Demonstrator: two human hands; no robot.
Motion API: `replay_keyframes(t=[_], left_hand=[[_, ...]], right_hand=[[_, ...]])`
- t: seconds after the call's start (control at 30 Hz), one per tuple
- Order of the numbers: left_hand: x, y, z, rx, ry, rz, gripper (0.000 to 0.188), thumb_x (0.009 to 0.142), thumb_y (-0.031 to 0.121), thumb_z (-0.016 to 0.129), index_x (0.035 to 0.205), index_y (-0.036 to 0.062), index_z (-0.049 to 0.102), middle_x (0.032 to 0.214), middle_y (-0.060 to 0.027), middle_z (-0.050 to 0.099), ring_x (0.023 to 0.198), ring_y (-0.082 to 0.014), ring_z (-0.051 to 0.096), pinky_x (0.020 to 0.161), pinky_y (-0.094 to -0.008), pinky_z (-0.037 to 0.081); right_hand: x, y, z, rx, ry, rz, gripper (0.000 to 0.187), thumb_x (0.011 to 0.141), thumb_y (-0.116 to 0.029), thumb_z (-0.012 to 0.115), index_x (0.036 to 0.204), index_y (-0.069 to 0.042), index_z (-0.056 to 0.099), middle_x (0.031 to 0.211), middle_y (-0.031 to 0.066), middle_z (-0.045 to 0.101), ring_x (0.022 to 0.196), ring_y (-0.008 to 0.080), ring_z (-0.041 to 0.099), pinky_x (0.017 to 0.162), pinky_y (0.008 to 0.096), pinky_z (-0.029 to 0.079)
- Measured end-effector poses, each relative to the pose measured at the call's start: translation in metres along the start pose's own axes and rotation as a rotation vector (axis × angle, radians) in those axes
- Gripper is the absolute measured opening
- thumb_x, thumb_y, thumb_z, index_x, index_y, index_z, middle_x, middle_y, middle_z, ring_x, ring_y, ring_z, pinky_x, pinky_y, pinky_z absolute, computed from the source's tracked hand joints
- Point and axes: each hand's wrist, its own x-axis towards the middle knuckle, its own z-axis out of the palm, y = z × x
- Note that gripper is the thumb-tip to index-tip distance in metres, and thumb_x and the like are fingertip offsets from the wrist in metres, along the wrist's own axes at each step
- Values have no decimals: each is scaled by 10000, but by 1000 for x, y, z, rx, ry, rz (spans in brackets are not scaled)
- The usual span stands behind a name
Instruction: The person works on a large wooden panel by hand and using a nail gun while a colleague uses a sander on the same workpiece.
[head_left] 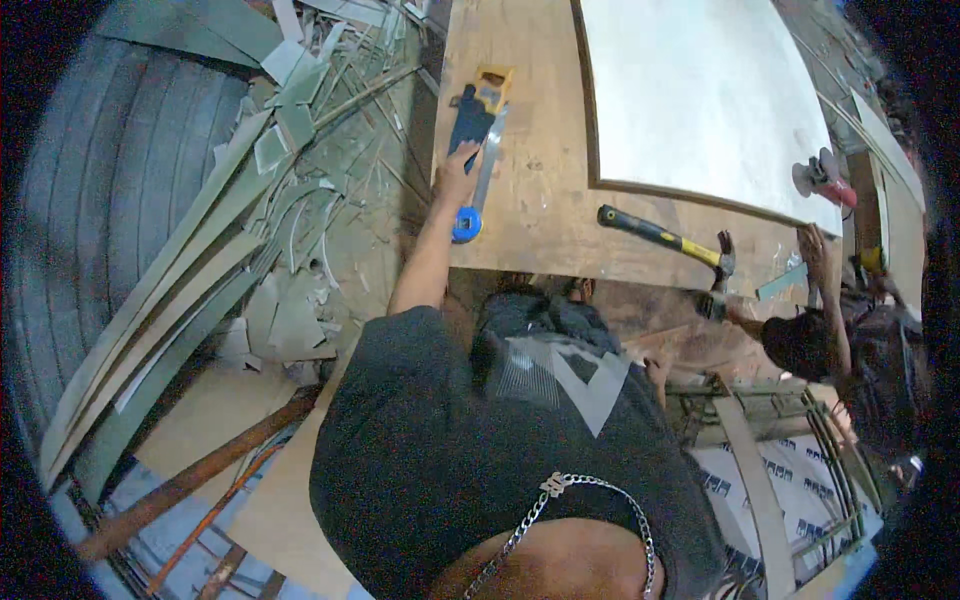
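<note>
My left hand (457, 172) reaches over the near-left part of the wooden table. Its fingers close around the lower end of a dark tool (471, 118) whose exact kind is hard to make out. Right beside it lies a handsaw (492, 88) with a yellow handle, its blade running toward me. A blue tape measure (466, 225) sits close to my wrist, near the table's front edge. My right hand (655, 370) hangs low beside my body, below the table edge, and its fingers are mostly hidden.
A white panel (700, 100) covers much of the wooden table (530, 230). In front of it lies a hammer (665, 238); a red power tool (828, 182) rests at its right corner. A co-worker (830, 335) reaches in from the right. Offcuts (290, 230) heap up at left.
</note>
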Motion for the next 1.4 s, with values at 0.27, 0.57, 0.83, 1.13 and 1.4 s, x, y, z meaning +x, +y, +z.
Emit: replay_keyframes(t=[0.27, 0.57, 0.83, 1.13, 1.4], left_hand=[[-70, 12, -42, 147, -250, 317, 526, 707, 255, 706, 1174, 56, 565, 1253, -108, 522, 1217, -304, 419, 1047, -451, 280], [-97, -1, -39, 189, -499, 497, 500, 771, 195, 630, 1238, 73, 501, 1300, -152, 428, 1187, -366, 384, 1019, -488, 291], [-93, 7, -20, 169, -443, 680, 423, 739, 183, 652, 1143, 89, 565, 1233, -147, 468, 1148, -372, 406, 1003, -494, 300], [-42, 105, 44, -30, -350, 578, 546, 741, 256, 685, 1193, 5, 507, 1220, -181, 480, 1149, -379, 412, 999, -472, 320], [23, 159, 139, 239, -303, 744, 726, 793, 358, 637, 1350, 11, 329, 1377, -224, 326, 1274, -409, 281, 1057, -476, 260]], right_hand=[[-84, -107, 59, 230, -60, 169, 387, 907, -295, 519, 1124, 24, 487, 925, 130, 606, 725, 208, 626, 557, 405, 522], [-129, -135, 90, 77, 202, 249, 354, 856, -310, 586, 1088, -46, 547, 864, 135, 619, 596, 227, 613, 492, 374, 497], [-180, -110, 118, 112, 266, 373, 347, 832, -260, 586, 1113, -58, 558, 796, 110, 647, 568, 201, 620, 448, 346, 486], [-133, -127, 50, 276, 517, 190, 318, 855, -223, 546, 1055, 24, 571, 761, 107, 630, 572, 179, 596, 498, 318, 481], [-48, -164, -9, 14, 740, -134, 358, 856, -243, 581, 1102, 16, 559, 740, 102, 595, 627, 175, 581, 552, 341, 465]])
